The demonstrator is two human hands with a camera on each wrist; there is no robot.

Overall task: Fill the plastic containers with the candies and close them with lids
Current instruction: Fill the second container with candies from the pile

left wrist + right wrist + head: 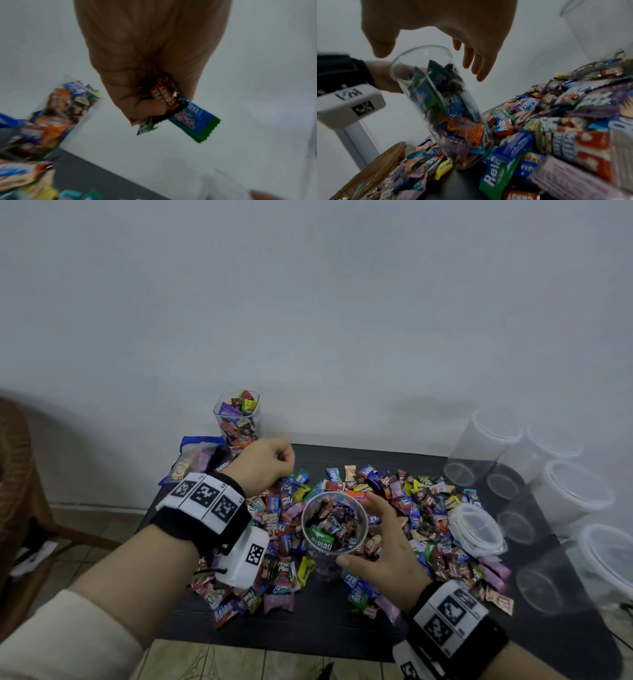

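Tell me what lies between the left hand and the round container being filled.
Head view: loose wrapped candies on the black table lie between the left hand and the container.

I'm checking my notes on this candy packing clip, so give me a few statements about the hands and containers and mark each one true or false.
1. The left hand grips several wrapped candies. True.
2. The round container by the right hand is empty. False: it is partly filled with candies.
3. The right hand's fingers are spread beside that container. True.
4. The tall container at the back has a lid on. False: it is open, candies heaped at its mouth.
5. A stack of lids lies on the table. True.
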